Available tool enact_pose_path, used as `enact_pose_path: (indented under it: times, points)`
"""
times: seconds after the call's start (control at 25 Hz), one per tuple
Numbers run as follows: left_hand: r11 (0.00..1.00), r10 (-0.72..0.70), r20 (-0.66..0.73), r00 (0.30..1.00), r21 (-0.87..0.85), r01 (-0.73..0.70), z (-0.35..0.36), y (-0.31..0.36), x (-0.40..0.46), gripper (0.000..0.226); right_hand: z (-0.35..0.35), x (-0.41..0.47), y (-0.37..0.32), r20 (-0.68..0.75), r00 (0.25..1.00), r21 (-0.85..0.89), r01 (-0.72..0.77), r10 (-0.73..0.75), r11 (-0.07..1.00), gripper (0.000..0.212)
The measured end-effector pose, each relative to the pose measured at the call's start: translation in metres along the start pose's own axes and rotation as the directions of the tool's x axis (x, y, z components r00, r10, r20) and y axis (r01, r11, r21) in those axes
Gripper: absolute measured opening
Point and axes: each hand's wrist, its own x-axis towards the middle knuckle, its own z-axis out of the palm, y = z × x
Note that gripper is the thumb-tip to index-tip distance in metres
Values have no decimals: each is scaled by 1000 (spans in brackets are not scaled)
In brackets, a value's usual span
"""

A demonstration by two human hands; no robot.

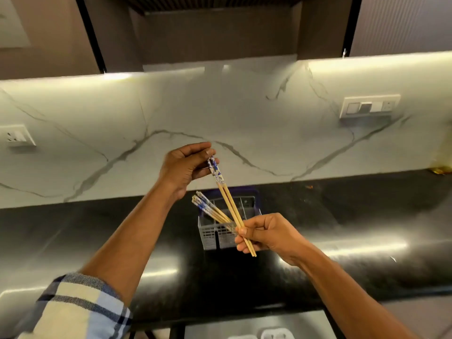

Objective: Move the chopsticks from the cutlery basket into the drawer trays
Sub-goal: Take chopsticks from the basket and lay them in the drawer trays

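Note:
A pair of wooden chopsticks [228,199] with blue-and-white patterned tops is held in the air above the grey plastic cutlery basket [215,234]. My left hand [183,167] pinches their patterned top ends. My right hand [266,234] grips their thin lower ends in front of the basket. Several more chopsticks [210,209] of the same kind lean to the left inside the basket, which stands on the black countertop [97,241]. Part of an open drawer with white trays [276,335] shows at the bottom edge.
A white marble backsplash [244,118] rises behind the counter, with switch plates at the left [17,137] and right [369,106]. Dark upper cabinets hang overhead. The glossy counter stretches wide to both sides of the basket.

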Motion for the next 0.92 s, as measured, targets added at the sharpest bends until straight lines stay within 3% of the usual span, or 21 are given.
enact_pose_path:
  times: [0.2, 0.36, 0.52, 0.76, 0.92]
  points:
    - [965, -261, 94, 961, -10, 263, 21, -104, -50, 21, -6, -73, 79, -45, 971, 37, -235, 237, 971, 38]
    - [913, -407, 94, 908, 12, 408, 43, -189, -112, 19, -5, -138, 146, -96, 913, 34, -396, 397, 918, 15]
    - [857, -513, 85, 854, 6, 515, 54, -245, -155, 19, 0, -176, 193, -94, 824, 127, -547, 559, 827, 12]
    - [820, -569, 21, 822, 97, 565, 55, -289, -189, 22, 7, -188, 217, -160, 798, 175, -556, 581, 812, 14]
    - [786, -610, 2, 792, 128, 605, 59, -313, -213, 23, 18, -176, 226, -229, 790, 106, -560, 568, 822, 17]
